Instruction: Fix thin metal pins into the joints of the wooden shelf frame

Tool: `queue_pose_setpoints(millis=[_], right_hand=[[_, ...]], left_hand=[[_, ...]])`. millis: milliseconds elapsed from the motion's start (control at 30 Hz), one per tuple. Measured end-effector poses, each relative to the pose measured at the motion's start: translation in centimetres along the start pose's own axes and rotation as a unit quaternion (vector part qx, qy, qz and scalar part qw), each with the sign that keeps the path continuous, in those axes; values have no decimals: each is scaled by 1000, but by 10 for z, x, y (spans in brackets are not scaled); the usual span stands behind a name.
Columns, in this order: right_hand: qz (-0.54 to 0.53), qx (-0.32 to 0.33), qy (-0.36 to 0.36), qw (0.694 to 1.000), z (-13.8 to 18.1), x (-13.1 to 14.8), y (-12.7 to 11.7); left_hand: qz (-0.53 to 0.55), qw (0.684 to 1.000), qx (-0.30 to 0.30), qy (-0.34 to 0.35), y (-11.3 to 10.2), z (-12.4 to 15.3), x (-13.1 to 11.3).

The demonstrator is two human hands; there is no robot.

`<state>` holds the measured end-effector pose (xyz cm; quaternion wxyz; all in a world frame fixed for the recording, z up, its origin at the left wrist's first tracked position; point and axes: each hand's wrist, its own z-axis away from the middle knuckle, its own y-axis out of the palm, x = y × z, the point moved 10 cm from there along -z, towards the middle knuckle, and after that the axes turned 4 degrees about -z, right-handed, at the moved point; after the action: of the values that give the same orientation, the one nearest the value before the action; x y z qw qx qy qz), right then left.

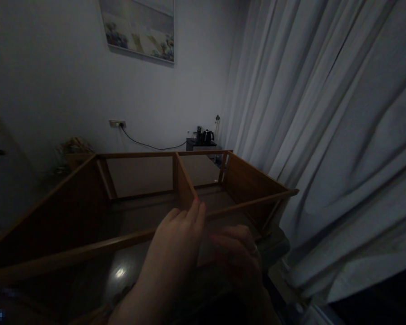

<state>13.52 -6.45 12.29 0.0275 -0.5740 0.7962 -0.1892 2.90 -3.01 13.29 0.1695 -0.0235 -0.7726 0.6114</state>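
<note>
Two bare hands are at the near side of a brown wooden frame, which spreads ahead of them and to both sides. The left hand has its fingers together and nearly straight, the tips touching the frame where its middle divider meets the near rail; whether they grip the wood cannot be told. Just right of it, the right hand is blurred, its fingers half curled toward the left hand; whether it holds anything is unclear. Beyond the hands, near the far wall, stands a black kettle; to their right hang long pale curtains.
</note>
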Motion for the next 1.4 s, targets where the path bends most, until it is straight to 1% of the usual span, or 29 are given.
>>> queue_pose_setpoints(millis=[100, 267, 367, 467, 600, 667, 800, 933, 1000, 1167, 1233, 1400], right_hand=[[8, -29, 10, 1000, -4, 0, -2], [37, -88, -9, 995, -8, 11, -2], [41, -109, -4, 993, -6, 14, 2], [16, -125, 23, 992, 0, 9, 9], [-53, -210, 34, 976, 14, 0, 8], [-44, -236, 41, 970, 19, -3, 7], [-2, -224, 88, 971, 22, -8, 6], [-9, -182, 112, 977, 18, -9, 6], [-15, -159, 107, 981, 15, -8, 5], [-49, -108, 28, 993, 7, -1, 5], [-43, -106, 13, 993, 7, -3, 3], [-22, -111, 15, 993, 8, -5, -1]], left_hand=[[1, 1000, -1, 2, -2, 0, -1], [-3, 999, -33, 10, -9, -1, -1], [-6, 1000, -26, 10, -9, -2, -1], [-8, 1000, -17, 3, -8, -2, 0], [-1, 1000, -16, 6, -8, -2, -1], [1, 1000, -16, 5, -7, -2, 0], [8, 1000, -13, 3, -5, -2, 0], [9, 1000, -10, 3, -3, -2, 0], [2, 1000, -18, 4, -3, -2, 0], [-10, 999, -52, 13, -7, 0, -1], [-11, 998, -54, 18, -8, 1, -2], [-12, 999, -46, 13, -9, 1, -1]])
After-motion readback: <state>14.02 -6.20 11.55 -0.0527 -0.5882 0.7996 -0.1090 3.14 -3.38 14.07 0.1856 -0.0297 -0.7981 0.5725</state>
